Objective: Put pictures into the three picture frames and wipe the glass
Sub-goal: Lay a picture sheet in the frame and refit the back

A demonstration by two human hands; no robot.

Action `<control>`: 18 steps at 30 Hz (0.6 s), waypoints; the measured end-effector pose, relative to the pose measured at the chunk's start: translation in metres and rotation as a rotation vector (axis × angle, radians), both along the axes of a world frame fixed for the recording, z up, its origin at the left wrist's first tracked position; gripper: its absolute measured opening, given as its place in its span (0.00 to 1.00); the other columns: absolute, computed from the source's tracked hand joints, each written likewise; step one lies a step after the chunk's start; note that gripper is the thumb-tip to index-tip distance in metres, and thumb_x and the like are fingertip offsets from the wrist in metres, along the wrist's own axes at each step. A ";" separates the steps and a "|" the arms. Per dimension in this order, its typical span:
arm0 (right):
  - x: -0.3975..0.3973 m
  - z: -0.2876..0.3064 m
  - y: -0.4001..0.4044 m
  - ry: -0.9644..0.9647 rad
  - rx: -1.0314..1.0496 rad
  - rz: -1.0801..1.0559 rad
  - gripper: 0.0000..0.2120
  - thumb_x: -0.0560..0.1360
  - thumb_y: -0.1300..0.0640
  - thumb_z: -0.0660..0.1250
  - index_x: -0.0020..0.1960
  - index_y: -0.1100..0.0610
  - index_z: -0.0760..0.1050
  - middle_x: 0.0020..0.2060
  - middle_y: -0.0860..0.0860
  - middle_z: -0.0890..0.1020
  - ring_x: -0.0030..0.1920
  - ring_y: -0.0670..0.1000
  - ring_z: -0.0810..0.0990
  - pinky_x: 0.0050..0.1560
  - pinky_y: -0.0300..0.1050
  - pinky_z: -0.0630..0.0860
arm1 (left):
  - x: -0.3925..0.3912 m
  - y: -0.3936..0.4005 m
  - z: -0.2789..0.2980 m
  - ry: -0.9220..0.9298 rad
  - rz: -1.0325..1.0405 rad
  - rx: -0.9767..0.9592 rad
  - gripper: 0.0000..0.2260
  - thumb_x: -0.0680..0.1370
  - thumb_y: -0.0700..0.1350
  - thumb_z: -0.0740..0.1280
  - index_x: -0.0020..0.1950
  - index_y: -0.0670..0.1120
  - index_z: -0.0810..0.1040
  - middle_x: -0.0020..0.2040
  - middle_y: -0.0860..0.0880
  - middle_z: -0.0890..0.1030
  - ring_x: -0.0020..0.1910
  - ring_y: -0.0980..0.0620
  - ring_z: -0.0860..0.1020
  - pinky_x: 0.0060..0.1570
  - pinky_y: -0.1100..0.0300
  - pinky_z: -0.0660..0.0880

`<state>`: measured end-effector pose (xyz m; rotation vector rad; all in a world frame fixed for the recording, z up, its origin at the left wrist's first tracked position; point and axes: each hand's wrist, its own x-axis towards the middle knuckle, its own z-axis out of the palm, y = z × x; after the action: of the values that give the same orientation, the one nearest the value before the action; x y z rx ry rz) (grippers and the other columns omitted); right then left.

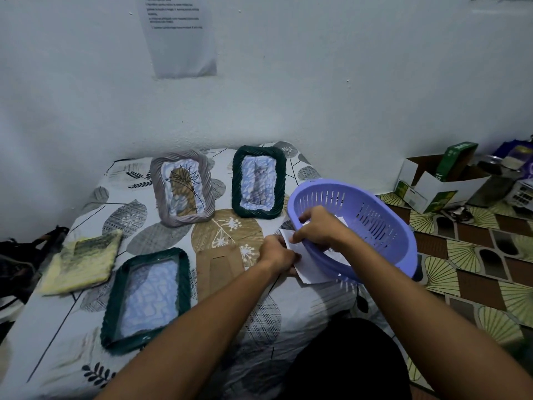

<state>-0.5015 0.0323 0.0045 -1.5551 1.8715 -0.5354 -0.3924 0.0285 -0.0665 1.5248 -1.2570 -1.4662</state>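
Three picture frames lie on a leaf-patterned cloth (161, 241): a pale grey frame (207, 194) at the back left, a dark green frame (281, 180) at the back middle, and a second dark green frame (115, 298) near the front left. A brown backing board (219, 264) lies beside the near frame. A tilted purple basket (383, 223) stands at the right. My right hand (320, 226) reaches over its rim and pinches a white paper picture (310, 268). My left hand (277, 255) holds the same paper at its left edge.
A yellow cleaning cloth (83, 261) lies at the left. A dark bag (20, 261) sits off the left edge. On the patterned floor at the right stands an open white and green carton (441, 183) with other clutter. A printed sheet (181, 36) hangs on the wall.
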 end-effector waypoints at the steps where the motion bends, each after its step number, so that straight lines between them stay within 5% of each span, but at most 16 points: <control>1: 0.000 -0.001 0.000 0.003 -0.005 -0.002 0.26 0.68 0.58 0.77 0.61 0.67 0.74 0.49 0.66 0.81 0.36 0.57 0.77 0.37 0.49 0.76 | 0.002 -0.001 0.001 -0.014 -0.021 0.007 0.12 0.71 0.29 0.69 0.37 0.43 0.72 0.36 0.41 0.78 0.33 0.40 0.81 0.36 0.41 0.80; 4: 0.000 -0.004 0.000 -0.005 -0.010 -0.016 0.25 0.68 0.54 0.77 0.59 0.67 0.76 0.43 0.63 0.82 0.34 0.57 0.76 0.33 0.46 0.75 | 0.012 -0.002 0.008 -0.131 -0.114 0.008 0.12 0.72 0.37 0.74 0.36 0.42 0.70 0.31 0.41 0.76 0.24 0.46 0.75 0.27 0.54 0.76; 8: -0.019 -0.005 -0.005 -0.093 -0.014 -0.074 0.28 0.70 0.46 0.74 0.55 0.70 0.77 0.35 0.61 0.76 0.31 0.56 0.75 0.34 0.48 0.77 | 0.031 -0.010 0.019 -0.378 -0.111 -0.127 0.12 0.72 0.47 0.75 0.47 0.46 0.74 0.38 0.46 0.78 0.36 0.46 0.78 0.32 0.58 0.75; 13: -0.067 -0.002 -0.017 -0.049 -0.063 -0.218 0.18 0.73 0.55 0.73 0.50 0.70 0.77 0.34 0.61 0.77 0.31 0.57 0.75 0.34 0.49 0.76 | 0.033 -0.013 0.039 0.024 -0.083 -0.065 0.15 0.76 0.47 0.70 0.58 0.40 0.74 0.45 0.42 0.78 0.35 0.48 0.77 0.40 0.47 0.80; 18: -0.094 -0.019 -0.015 0.283 0.037 -0.248 0.17 0.66 0.54 0.79 0.43 0.62 0.74 0.32 0.58 0.78 0.32 0.56 0.79 0.36 0.49 0.79 | 0.014 0.002 0.052 0.226 -0.114 0.049 0.17 0.76 0.45 0.71 0.59 0.41 0.69 0.46 0.41 0.78 0.35 0.48 0.77 0.32 0.50 0.82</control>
<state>-0.5952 0.0172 -0.0146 -1.4431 2.2950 -0.4002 -0.3785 0.0308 -0.0143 1.2928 -1.1959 -1.7015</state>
